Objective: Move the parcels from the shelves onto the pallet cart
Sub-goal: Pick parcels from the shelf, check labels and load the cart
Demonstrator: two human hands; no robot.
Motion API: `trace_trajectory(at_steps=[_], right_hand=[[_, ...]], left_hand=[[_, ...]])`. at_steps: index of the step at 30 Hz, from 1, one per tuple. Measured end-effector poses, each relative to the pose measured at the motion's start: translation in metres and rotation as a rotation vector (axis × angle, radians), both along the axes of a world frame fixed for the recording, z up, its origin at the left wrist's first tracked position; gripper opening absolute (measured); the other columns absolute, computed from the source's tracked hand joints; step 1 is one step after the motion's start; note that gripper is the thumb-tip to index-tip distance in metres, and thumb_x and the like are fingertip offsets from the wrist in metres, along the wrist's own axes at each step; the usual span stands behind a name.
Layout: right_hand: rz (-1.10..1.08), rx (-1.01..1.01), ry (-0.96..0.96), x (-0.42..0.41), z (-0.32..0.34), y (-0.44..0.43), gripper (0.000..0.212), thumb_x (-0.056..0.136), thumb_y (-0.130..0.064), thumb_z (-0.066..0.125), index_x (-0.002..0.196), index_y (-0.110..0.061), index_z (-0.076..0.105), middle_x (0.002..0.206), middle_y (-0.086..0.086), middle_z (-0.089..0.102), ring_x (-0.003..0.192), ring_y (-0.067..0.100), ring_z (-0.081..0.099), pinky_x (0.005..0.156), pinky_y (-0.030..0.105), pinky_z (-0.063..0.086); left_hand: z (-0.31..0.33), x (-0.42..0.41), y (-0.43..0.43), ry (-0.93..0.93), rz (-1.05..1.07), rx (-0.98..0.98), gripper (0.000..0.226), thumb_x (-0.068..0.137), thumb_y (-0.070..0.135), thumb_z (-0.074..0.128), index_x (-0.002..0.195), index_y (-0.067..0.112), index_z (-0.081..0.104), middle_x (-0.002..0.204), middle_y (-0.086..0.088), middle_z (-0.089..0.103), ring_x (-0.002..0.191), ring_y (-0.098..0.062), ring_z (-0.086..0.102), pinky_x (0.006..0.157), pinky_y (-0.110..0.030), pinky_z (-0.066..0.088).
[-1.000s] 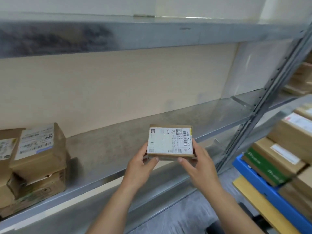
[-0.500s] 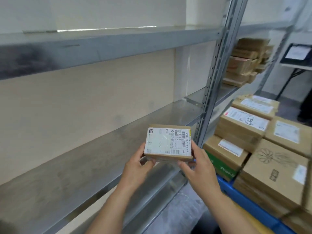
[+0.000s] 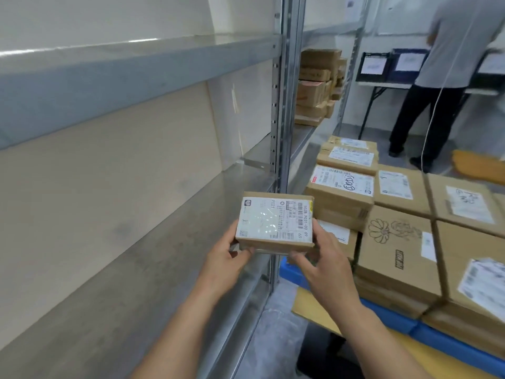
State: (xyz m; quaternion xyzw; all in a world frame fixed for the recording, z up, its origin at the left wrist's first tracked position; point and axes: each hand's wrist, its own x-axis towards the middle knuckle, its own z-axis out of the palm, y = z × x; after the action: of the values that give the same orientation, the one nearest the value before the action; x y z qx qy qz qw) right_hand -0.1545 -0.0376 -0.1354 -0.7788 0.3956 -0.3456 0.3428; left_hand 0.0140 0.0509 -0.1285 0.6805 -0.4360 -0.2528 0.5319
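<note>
A small flat cardboard parcel (image 3: pixel 274 222) with a white shipping label on top is held in front of me, off the metal shelf (image 3: pixel 153 258). My left hand (image 3: pixel 226 259) grips its left edge and my right hand (image 3: pixel 318 265) grips its right edge from below. To the right stands the blue pallet (image 3: pixel 388 315), stacked with several labelled cardboard boxes (image 3: pixel 396 250).
A steel upright (image 3: pixel 284 105) divides the shelving bays. More boxes (image 3: pixel 317 86) sit on the far bay's shelf. Another person (image 3: pixel 448 77) stands at a table at the back right. Flat yellow cardboard (image 3: pixel 314 310) lies under the pallet.
My view has swung right, from the shelf's left end towards the pallet. The parcel stays in both hands and now sits close to the stacked boxes.
</note>
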Motion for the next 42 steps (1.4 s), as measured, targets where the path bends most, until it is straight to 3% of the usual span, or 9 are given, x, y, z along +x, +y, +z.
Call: trace_trajectory(at_steps=[3,8,12,16,25,32,36,42], right_hand=[[-0.086,-0.01,0.017,-0.004,0.002,-0.007,0.07,0.083,-0.019,0.07,0.143,-0.033,0.036,0.116,-0.008,0.053,0.105,0.008,0.053,0.092,0.036,0.048],[-0.22,-0.036,0.086,-0.019,0.001,-0.009,0.066,0.084,-0.019,0.068,0.143,-0.028,0.038,0.119,-0.007,0.053,0.103,0.007,0.048,0.087,0.024,0.041],[-0.319,-0.023,0.13,-0.032,-0.002,-0.02,0.064,0.084,-0.023,0.067,0.142,-0.027,0.039,0.119,-0.004,0.055,0.103,0.009,0.049,0.09,0.031,0.045],[-0.36,-0.01,0.164,-0.039,-0.004,-0.03,0.061,0.086,-0.023,0.066,0.141,-0.027,0.04,0.12,-0.007,0.053,0.101,0.003,0.042,0.088,0.023,0.039],[-0.378,0.047,0.254,-0.046,-0.015,-0.043,0.057,0.087,-0.028,0.065,0.139,-0.033,0.04,0.123,-0.012,0.054,0.108,0.007,0.05,0.091,0.03,0.047],[-0.396,0.035,0.355,-0.044,-0.014,-0.045,0.05,0.088,-0.026,0.062,0.134,-0.033,0.044,0.119,-0.011,0.059,0.108,0.01,0.055,0.09,0.036,0.05],[-0.395,0.037,0.382,-0.043,-0.014,-0.046,0.05,0.09,-0.028,0.06,0.136,-0.031,0.041,0.12,-0.01,0.059,0.108,0.012,0.056,0.087,0.035,0.051],[-0.41,0.044,0.387,-0.043,-0.015,-0.045,0.038,0.092,-0.028,0.056,0.128,-0.029,0.044,0.109,-0.008,0.061,0.095,0.013,0.057,0.077,0.031,0.051]], left_hand=[[-0.003,0.006,-0.02,0.002,-0.074,0.007,0.059,0.089,0.006,0.061,0.128,0.048,0.045,0.115,0.026,0.062,0.107,0.008,0.055,0.09,-0.01,0.04],[-0.01,0.001,-0.048,-0.031,-0.222,0.055,0.061,0.089,0.017,0.063,0.122,0.062,0.037,0.119,0.026,0.058,0.116,0.0,0.052,0.098,-0.026,0.042],[-0.01,-0.008,-0.072,-0.036,-0.345,0.079,0.06,0.09,0.017,0.062,0.128,0.057,0.038,0.116,0.031,0.057,0.116,0.004,0.051,0.098,-0.028,0.044],[-0.008,-0.015,-0.09,-0.023,-0.412,0.102,0.059,0.091,0.012,0.059,0.13,0.051,0.038,0.113,0.028,0.055,0.117,-0.004,0.051,0.095,-0.032,0.048],[-0.014,-0.017,-0.102,-0.114,-0.457,0.165,0.059,0.091,0.012,0.059,0.139,0.036,0.034,0.112,0.018,0.052,0.109,-0.001,0.046,0.075,-0.009,0.039],[-0.023,-0.013,-0.115,-0.117,-0.479,0.274,0.038,0.09,0.016,0.06,0.12,0.035,0.048,0.116,0.011,0.058,0.11,-0.011,0.053,0.093,-0.031,0.048],[-0.027,-0.013,-0.115,-0.096,-0.46,0.251,0.033,0.09,0.016,0.06,0.114,0.036,0.05,0.113,0.01,0.06,0.106,-0.008,0.055,0.085,-0.022,0.048],[-0.027,-0.014,-0.116,-0.091,-0.429,0.245,0.033,0.091,0.017,0.06,0.121,0.028,0.053,0.109,0.011,0.06,0.103,-0.007,0.056,0.074,-0.013,0.045]])
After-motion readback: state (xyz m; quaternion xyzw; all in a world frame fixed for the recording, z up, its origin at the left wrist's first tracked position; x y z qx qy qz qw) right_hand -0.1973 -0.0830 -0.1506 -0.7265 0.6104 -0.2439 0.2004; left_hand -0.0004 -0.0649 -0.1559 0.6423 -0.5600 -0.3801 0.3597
